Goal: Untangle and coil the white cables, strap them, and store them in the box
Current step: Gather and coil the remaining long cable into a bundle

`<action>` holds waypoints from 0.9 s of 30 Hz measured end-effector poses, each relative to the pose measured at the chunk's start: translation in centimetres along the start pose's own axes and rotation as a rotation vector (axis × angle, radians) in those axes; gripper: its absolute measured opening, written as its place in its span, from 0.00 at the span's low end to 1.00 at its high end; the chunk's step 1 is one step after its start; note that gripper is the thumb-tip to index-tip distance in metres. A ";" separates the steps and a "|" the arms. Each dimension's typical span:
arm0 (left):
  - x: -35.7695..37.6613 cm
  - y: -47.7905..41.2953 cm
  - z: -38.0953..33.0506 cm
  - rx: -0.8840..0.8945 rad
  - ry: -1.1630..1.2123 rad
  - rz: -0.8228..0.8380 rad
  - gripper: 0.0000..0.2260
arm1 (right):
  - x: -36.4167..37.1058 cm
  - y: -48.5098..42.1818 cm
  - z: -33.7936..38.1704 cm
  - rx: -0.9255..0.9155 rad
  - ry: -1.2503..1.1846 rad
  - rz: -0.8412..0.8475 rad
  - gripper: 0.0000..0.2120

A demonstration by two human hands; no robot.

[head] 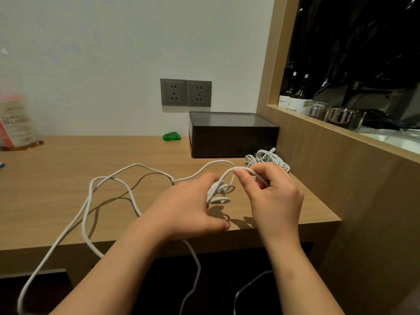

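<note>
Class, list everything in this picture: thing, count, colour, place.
Thick cable: one, white, looped across desk, hanging off front edge.
Thin cables: one bundle, white, in front of box.
Box: one, dark, back right of desk.
Green item: one, left of box.
Sockets: two, grey, on wall.
Bottle: one, blurred, far left.
Shelf bottles: two, dark, right.
Jars: two, glass, right shelf.
Desk: one, wooden.
Left hand: holds small cable coils.
Right hand: pinches a cable loop.

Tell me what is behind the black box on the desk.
The white wall, with two grey sockets above its left corner. The box hides the desk strip directly behind it.
</note>
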State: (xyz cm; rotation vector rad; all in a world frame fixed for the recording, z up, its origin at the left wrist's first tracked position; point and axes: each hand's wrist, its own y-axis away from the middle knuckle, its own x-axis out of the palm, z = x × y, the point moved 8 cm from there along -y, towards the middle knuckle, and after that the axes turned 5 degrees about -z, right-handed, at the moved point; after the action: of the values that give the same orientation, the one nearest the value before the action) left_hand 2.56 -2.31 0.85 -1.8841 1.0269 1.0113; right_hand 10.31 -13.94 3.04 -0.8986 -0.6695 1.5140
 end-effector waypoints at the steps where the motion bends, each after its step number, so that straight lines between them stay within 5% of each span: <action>1: 0.1 0.0 0.0 0.007 -0.002 -0.005 0.28 | 0.0 0.0 0.0 -0.001 0.001 -0.003 0.06; 5: -0.3 -0.2 0.2 0.023 0.153 -0.090 0.11 | -0.1 -0.2 0.0 -0.012 -0.005 -0.015 0.08; 8: -0.1 -0.1 0.2 -0.013 0.483 -0.036 0.07 | -0.1 -0.3 -0.1 0.009 -0.039 0.001 0.06; 12: 0.8 0.2 0.3 -0.214 1.246 0.036 0.12 | 0.3 -0.3 -0.1 0.026 -0.081 0.028 0.05; 15: 1.0 0.0 0.2 -0.304 1.535 0.016 0.13 | 1.0 -0.4 0.3 0.039 -0.086 0.066 0.04; 23: 0.6 0.2 -0.2 -0.205 1.584 0.076 0.14 | 0.8 -0.5 -0.1 0.130 -0.126 0.092 0.06; 27: 0.4 0.6 -0.6 -0.121 1.578 0.166 0.22 | 1.0 -0.5 -0.2 0.161 -0.139 0.093 0.08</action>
State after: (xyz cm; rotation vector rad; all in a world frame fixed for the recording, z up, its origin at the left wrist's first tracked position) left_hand 2.34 -3.16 0.59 -2.6225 1.9355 -0.6511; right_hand 10.75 -12.93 3.15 -0.7152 -0.6027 1.6993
